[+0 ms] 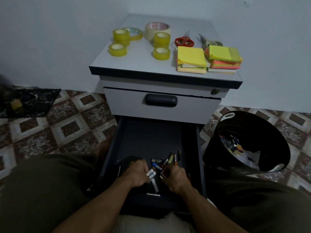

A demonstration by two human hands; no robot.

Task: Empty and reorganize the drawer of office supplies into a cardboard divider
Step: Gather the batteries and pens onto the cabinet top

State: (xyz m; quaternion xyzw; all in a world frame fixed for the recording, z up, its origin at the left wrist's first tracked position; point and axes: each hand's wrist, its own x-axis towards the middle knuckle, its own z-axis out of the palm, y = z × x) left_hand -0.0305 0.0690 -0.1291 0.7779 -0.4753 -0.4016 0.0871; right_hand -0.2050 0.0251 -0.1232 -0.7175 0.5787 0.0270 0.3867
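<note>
Both hands are down at the front edge of the open drawer [116,140]. The left hand [138,172] has its fingers curled round a white battery [151,174], and the right hand [175,177] pinches a small battery [161,177]. Loose batteries [170,159] lie just behind them. Tape rolls [117,49], 2 scissors [184,40] and 2 sticky-note stacks [191,58] sit on the cabinet top [139,61], so emptying looks nearly done. No cardboard divider is in sight, so the sorting is all left.

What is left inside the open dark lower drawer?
Loose cylindrical batteries lie near the front of the dark lower drawer. The left hand and right hand each grip some. Whatever lies beneath both hands is covered.
</note>
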